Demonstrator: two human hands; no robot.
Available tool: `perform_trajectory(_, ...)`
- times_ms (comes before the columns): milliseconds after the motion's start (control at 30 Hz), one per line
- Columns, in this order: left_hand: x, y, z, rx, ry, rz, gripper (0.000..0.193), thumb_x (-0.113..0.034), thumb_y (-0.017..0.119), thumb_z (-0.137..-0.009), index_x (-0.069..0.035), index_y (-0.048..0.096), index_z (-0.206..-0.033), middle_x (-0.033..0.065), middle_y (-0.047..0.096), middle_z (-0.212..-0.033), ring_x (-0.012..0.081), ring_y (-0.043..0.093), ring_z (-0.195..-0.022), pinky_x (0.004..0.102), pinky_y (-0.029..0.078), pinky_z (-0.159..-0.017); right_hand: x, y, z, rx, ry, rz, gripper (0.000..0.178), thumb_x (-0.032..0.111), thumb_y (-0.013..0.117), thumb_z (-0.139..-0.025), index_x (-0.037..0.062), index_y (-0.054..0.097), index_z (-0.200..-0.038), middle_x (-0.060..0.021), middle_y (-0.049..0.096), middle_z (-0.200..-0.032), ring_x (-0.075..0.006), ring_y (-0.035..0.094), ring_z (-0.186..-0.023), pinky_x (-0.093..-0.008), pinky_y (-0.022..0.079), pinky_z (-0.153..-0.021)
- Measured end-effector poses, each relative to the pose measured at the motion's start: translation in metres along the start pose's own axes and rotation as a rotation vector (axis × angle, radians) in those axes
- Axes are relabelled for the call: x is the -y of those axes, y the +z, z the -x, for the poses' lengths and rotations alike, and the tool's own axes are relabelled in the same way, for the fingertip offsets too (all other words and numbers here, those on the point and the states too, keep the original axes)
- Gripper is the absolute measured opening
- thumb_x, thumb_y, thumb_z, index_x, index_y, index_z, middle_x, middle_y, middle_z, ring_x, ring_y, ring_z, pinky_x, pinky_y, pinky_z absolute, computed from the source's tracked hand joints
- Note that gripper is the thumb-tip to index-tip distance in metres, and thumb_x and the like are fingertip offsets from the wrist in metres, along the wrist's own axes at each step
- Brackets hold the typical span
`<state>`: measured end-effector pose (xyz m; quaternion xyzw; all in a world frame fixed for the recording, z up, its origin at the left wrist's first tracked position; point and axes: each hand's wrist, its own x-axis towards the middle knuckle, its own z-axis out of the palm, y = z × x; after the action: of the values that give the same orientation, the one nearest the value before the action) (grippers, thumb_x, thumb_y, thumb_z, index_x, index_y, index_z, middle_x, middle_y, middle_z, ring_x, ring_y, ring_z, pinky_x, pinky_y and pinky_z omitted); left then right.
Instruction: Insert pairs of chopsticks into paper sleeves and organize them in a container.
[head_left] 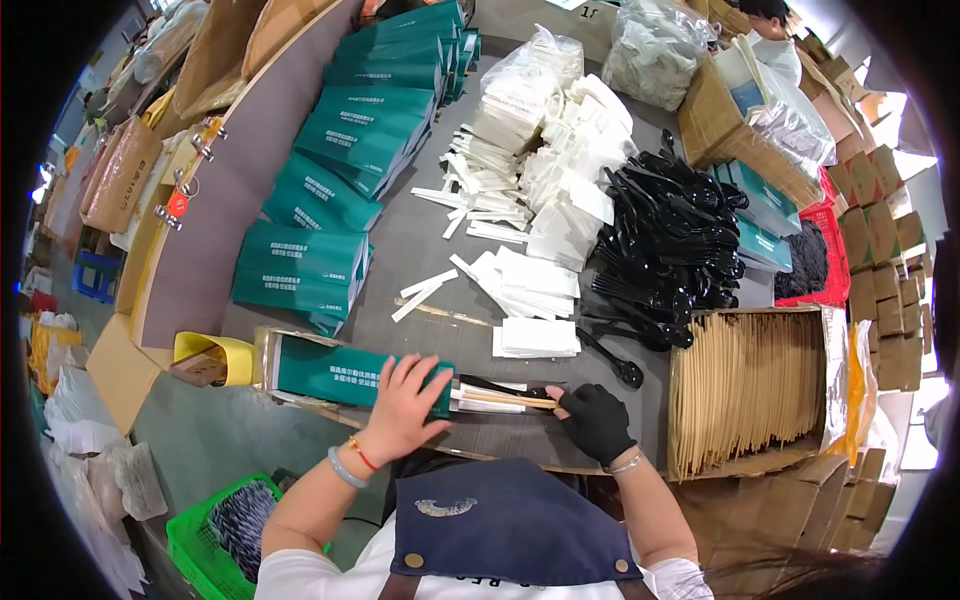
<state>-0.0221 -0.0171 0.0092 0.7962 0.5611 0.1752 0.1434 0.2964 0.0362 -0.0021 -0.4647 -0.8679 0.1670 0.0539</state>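
My left hand [402, 408] lies with fingers spread on the right end of a green paper sleeve [322, 372], which rests in a shallow cardboard box [290, 400] at the table's near edge. My right hand [597, 424], in a black fingerless glove, pinches the outer end of a pair of wooden chopsticks [512, 398]. Their other end reaches the mouth of the sleeve. Beside them lie a white paper strip and something dark, partly hidden. Just beyond my right hand, a black plastic spoon [628, 374] sticks out from a heap of black spoons [670, 240].
Stacks of green sleeves [300, 262] line the left side. White paper packets [570, 150] pile up mid-table. An open box of chopsticks [748, 395] stands at right, near a red basket [835, 250]. A yellow container [237, 358] sits left; a green basket [195, 540] stands below.
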Motion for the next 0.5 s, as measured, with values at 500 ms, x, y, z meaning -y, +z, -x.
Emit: perform_trajectory(500,-0.014,0.031,-0.034,0.038,0.103,0.159,0.075,-0.019,0.086,-0.057,-0.004,0.056,-0.124,0.0097,0.053,-0.123,0.0336,0.047,-0.113,0.0470,0.041,-0.096,0.031,0.043,-0.012,-0.113,0.225,-0.638,0.005,0.006,0.066,-0.080,0.0058,0.067,-0.085,-0.0152,0.064,-0.090,-0.0337,0.063,-0.085,-0.0392,0.051,-0.074)
